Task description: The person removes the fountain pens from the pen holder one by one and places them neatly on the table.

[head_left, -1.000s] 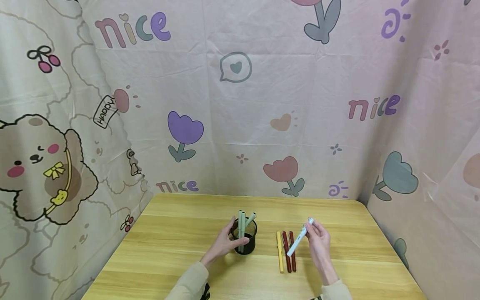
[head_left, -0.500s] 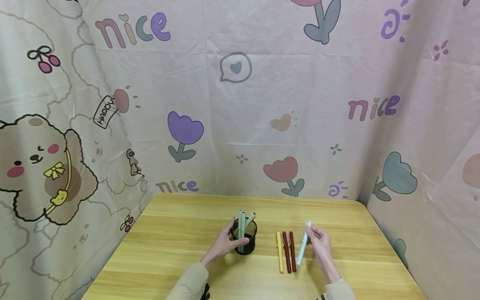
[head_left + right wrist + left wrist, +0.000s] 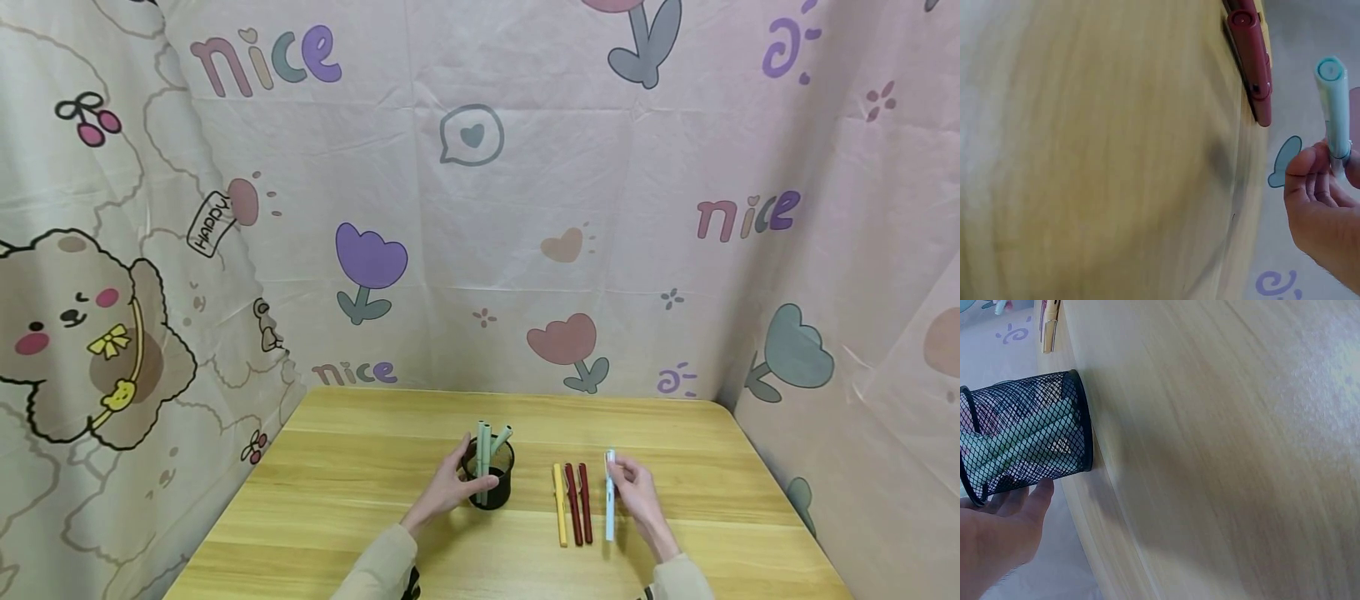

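Note:
Fingers and thumb of my left hand grip a black mesh pen holder, which stands upright on the table with several pale green pens in it. The left wrist view shows the fingers against the side of the mesh. My right hand pinches a light blue pen near its upper end. Seen from the right wrist, this pen points its round end at the camera. Just left of it, two dark red pens and a yellow pen lie side by side.
The wooden table reaches back to a printed cloth that hangs behind it. More of this cloth hangs along the left and right sides.
My right hand has moved the light blue pen rightward and down, off the red pens, turning it from slanted to nearly parallel with them. The left hand and pen holder have stayed still.

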Action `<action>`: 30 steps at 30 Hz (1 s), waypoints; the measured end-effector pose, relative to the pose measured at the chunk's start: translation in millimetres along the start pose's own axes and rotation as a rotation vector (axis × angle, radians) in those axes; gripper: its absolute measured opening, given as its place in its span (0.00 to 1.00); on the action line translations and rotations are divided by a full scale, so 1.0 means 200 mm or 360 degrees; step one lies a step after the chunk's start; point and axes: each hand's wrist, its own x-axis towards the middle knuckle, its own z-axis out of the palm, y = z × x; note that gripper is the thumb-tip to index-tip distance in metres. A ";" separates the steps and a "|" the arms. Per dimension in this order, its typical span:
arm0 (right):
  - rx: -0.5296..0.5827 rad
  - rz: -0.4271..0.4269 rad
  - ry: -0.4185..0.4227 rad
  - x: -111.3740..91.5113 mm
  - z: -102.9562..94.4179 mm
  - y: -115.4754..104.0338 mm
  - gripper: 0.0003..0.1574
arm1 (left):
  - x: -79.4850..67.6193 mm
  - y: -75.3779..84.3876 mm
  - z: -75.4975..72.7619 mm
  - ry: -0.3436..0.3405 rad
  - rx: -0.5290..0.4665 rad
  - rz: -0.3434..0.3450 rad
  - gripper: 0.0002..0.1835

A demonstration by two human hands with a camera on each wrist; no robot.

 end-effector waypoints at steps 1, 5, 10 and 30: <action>-0.0004 0.0000 -0.0018 0.00 0.00 0.00 0.27 | 0.00 0.00 0.00 0.0000 0.0001 0.0001 0.58; -0.0020 0.0010 -0.0069 0.01 0.00 0.01 0.28 | 0.00 0.00 0.00 -0.0001 -0.0002 -0.0001 0.58; -0.0039 0.0009 -0.0086 0.01 0.00 0.02 0.28 | 0.00 0.00 0.00 0.0003 -0.0001 0.0000 0.57; -0.0046 0.0045 -0.0155 0.05 0.00 0.07 0.24 | -0.01 0.01 0.00 0.0007 -0.0021 -0.0015 0.57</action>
